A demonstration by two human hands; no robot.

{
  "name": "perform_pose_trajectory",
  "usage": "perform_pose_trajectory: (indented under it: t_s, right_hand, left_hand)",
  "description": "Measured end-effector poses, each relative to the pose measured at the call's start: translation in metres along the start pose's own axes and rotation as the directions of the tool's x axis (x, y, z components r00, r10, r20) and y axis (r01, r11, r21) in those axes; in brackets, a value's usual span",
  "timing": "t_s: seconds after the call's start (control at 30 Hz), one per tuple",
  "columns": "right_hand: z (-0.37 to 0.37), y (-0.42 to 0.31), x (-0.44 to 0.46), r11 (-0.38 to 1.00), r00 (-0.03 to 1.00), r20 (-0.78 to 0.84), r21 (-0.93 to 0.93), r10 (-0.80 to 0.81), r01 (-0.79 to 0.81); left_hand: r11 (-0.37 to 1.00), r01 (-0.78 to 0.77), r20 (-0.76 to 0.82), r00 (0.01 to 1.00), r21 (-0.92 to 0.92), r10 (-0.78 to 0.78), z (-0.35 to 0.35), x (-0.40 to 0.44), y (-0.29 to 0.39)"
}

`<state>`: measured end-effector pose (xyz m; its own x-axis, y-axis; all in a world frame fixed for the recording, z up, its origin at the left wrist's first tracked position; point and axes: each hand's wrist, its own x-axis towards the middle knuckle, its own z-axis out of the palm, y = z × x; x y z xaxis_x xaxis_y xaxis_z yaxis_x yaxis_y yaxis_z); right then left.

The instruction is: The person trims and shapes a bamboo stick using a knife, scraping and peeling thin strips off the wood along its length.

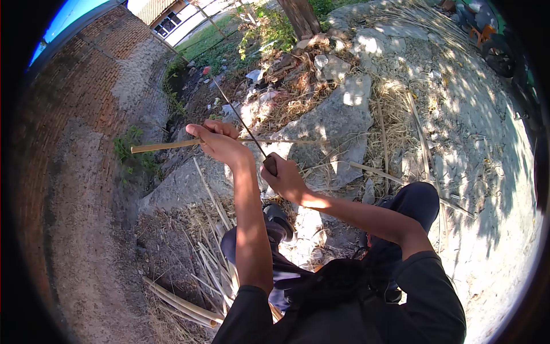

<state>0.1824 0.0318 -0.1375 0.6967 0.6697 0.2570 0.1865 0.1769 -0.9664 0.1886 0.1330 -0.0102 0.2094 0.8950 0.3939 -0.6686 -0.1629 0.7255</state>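
Note:
My left hand (220,143) is closed around a long, thin bamboo strip (166,146). One end of the strip sticks out to the left, and the other runs rightward past my wrist over the stone slab. My right hand (285,180) grips the dark handle of a long-bladed knife (243,121). Its narrow blade points up and to the left, crossing the bamboo strip just right of my left hand. Whether the blade touches the strip I cannot tell. Below my left forearm, several split bamboo pieces (213,269) lie in a loose pile beside my leg.
A brick wall (80,143) rises on the left. Flat stone slabs (332,114) and dry bamboo shavings (395,114) cover the ground ahead. Farther off stands a tree trunk (300,20). More bamboo strips (421,129) lie to the right, and dark objects sit at the upper right edge.

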Motion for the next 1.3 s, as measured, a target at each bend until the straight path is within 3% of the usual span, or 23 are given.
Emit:
perform_pose_trajectory:
  t_s: [0.03,0.13,0.2,0.33,0.47,0.53,0.6,0.67,0.7,0.8,0.83,0.93,1.07,1.17,1.23,1.27,1.3]
  right_hand:
    - [0.001,-0.004,-0.001,1.0,1.0,0.0,0.004,-0.001,0.001]
    - [0.002,-0.014,-0.003,0.996,0.996,-0.002,-0.023,0.088,-0.088]
    - [0.001,-0.013,-0.001,0.999,1.0,-0.027,-0.046,-0.013,0.011]
    - [0.0,0.012,0.003,1.0,0.997,-0.076,-0.015,0.02,-0.021]
    - [0.0,0.043,0.004,0.99,0.984,-0.122,-0.039,0.127,-0.133]
    - [-0.004,0.034,0.0,0.987,0.989,-0.053,-0.067,0.14,-0.143]
    - [0.006,0.026,-0.002,0.991,0.991,-0.078,-0.062,0.11,-0.115]
    - [0.013,0.022,-0.003,0.994,0.994,-0.106,-0.105,-0.027,0.015]
    - [0.013,0.012,-0.005,1.0,0.995,-0.1,-0.009,0.027,-0.028]
    - [0.012,0.032,-0.002,0.99,0.985,-0.111,-0.033,0.135,-0.139]
    - [0.011,0.047,-0.002,0.981,0.977,-0.098,0.05,0.189,-0.185]
    - [0.018,0.074,-0.004,0.983,0.956,-0.238,-0.024,0.17,-0.181]
    - [0.009,0.043,-0.006,0.979,0.974,-0.113,-0.039,0.194,-0.2]
    - [0.009,0.021,-0.006,0.995,0.989,-0.114,0.003,0.098,-0.098]
    - [0.009,0.018,-0.004,0.999,0.993,-0.12,0.049,0.005,0.001]
    - [0.007,0.019,-0.003,0.999,0.993,-0.118,0.049,0.002,0.003]
    - [0.005,0.02,0.0,0.997,0.988,-0.129,0.021,0.082,-0.08]
  left_hand:
    - [1.0,-0.007,-0.085,0.996,0.001,0.007,0.0,0.0,0.0]
    - [1.0,-0.018,-0.09,0.996,-0.004,0.017,-0.001,0.001,0.002]
    - [1.0,-0.012,-0.101,0.995,0.019,0.014,0.005,-0.003,0.004]
    - [1.0,-0.03,-0.084,0.996,-0.002,0.03,0.005,-0.003,0.001]
    - [1.0,-0.02,-0.096,0.995,-0.001,0.02,0.002,-0.003,0.001]
    - [0.999,-0.043,-0.094,0.995,0.026,0.045,-0.001,-0.004,0.004]
    - [0.997,-0.031,-0.14,0.989,0.075,0.041,0.004,-0.006,0.005]
    - [0.992,-0.017,-0.182,0.982,0.123,0.039,0.011,-0.007,0.007]
    - [0.991,-0.005,-0.2,0.979,0.134,0.032,0.012,-0.008,0.006]
    - [0.991,-0.003,-0.249,0.968,0.136,0.038,0.012,-0.009,0.007]
    - [0.992,-0.006,-0.276,0.96,0.127,0.041,0.012,-0.009,0.007]
    - [0.988,-0.017,-0.249,0.967,0.156,0.056,0.001,-0.006,0.006]
    - [0.992,-0.025,-0.26,0.964,0.126,0.057,0.003,-0.009,0.007]
    - [0.998,0.022,-0.178,0.984,0.054,-0.012,0.003,-0.008,0.01]
    - [0.998,0.051,-0.023,0.998,-0.029,-0.052,-0.003,-0.007,0.008]
    - [0.998,0.048,-0.024,0.999,-0.03,-0.048,-0.008,-0.005,0.006]
    - [0.997,0.048,0.086,0.995,-0.052,-0.044,-0.014,-0.003,0.004]
